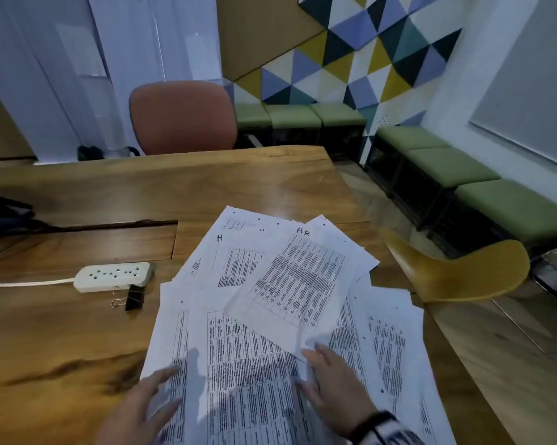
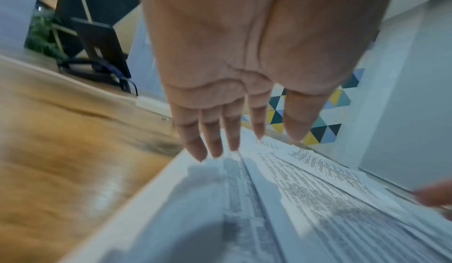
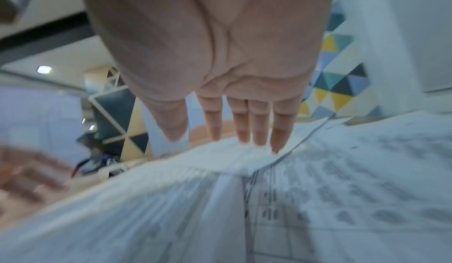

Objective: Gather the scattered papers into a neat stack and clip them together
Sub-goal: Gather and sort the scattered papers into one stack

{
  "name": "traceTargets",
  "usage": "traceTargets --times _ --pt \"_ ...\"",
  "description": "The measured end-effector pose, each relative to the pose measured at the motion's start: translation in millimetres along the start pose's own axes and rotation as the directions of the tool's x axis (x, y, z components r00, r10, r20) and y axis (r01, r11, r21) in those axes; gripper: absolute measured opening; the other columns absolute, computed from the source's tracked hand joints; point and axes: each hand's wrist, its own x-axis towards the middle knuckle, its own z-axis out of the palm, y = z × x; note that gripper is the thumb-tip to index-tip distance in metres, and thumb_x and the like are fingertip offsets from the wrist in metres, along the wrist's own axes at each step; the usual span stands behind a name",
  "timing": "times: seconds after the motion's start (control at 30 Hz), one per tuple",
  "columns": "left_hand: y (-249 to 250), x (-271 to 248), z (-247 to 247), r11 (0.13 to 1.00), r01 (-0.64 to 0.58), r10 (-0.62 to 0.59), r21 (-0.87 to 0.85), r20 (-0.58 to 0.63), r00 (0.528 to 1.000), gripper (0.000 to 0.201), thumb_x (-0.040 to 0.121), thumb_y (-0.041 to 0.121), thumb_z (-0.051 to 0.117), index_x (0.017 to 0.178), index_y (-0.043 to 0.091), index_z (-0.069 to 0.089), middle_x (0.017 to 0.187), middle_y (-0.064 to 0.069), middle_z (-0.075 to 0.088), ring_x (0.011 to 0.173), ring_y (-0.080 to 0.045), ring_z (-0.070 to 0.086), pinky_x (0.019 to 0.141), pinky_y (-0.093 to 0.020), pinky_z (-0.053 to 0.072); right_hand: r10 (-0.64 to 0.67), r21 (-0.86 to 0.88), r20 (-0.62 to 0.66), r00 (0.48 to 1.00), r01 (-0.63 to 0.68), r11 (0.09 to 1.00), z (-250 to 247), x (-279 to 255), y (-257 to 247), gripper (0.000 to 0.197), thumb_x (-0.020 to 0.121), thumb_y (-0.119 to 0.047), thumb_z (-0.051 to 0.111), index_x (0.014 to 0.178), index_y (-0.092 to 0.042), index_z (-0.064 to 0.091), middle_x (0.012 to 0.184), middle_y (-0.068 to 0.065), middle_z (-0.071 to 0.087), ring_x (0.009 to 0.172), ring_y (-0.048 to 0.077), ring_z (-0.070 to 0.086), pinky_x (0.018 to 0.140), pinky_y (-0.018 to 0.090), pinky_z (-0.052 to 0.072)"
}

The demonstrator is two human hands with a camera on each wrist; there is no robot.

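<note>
Right now the printed papers (image 1: 280, 303) fan forward and rightward on the worktop (image 1: 62, 332) from both flat, spread hands, the left hand (image 1: 142, 403) nearer the binder clip (image 1: 132, 297), the right hand (image 1: 331, 383) touching the skewed top sheet (image 1: 299, 277).

Left hand (image 2: 234, 69) at 12 o'clock, palm to camera, fingers (image 2: 210, 131) straight, tips just above printed papers (image 2: 293, 199) spreading toward 5 o'clock. Wooden table (image 2: 61, 151) at 9 o'clock. Blurred fingertip (image 2: 432, 195) at 3 o'clock.
</note>
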Motion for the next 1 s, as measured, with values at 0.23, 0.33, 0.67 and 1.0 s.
traceTargets --times 0.23,0.33,0.67,1.0 --pt "21 43 43 0.929 0.27 -0.256 0.252 -0.089 0.963 0.098 0.064 0.078 0.025 0.146 0.032 -0.002 0.157 -0.008 0.006 0.144 -0.029 0.007 0.113 -0.047 0.019 0.052 -0.262 0.139 0.989 -0.014 0.965 7 42 -9 0.1 0.069 -0.073 -0.013 0.145 -0.014 0.015 0.146 0.008 -0.019 0.142 0.033 0.013 0.109 0.045 0.003" --pt "34 44 53 0.909 0.318 -0.291 0.27 -0.136 0.947 0.085 0.073 0.076 0.017 0.144 0.037 -0.012 0.157 -0.008 -0.002 0.144 -0.031 0.001 0.113 -0.051 0.014 0.016 -0.339 0.149 0.989 0.036 0.94 32 20 4 0.077 0.082 -0.072 0.015 0.137 -0.022 0.037 0.157 0.006 -0.002 0.134 0.033 0.028 0.109 0.046 0.014" --pt "33 61 64 0.961 0.238 -0.224 0.142 -0.108 0.969 0.08 0.08 0.068 0.025 0.147 0.029 0.003 0.157 -0.01 0.005 0.145 -0.029 0.001 0.115 -0.049 0.011 0.269 0.033 -0.24 0.933 -0.269 0.963 3 17 43 0.063 0.09 -0.057 0.026 0.144 -0.026 0.02 0.156 0.014 0.01 0.142 0.029 0.01 0.114 0.04 0.01" --pt "36 68 57 0.966 0.257 -0.251 -0.009 -0.243 0.937 0.071 0.082 0.029 0.062 0.142 0.013 0.028 0.147 -0.016 0.034 0.136 -0.035 0.027 0.11 -0.049 0.025 0.449 0.292 -0.154 0.88 -0.394 0.871 2 30 11 0.078 0.082 -0.053 0.051 0.144 -0.017 0.019 0.151 0.014 0.02 0.138 0.029 0.023 0.111 0.043 0.025"
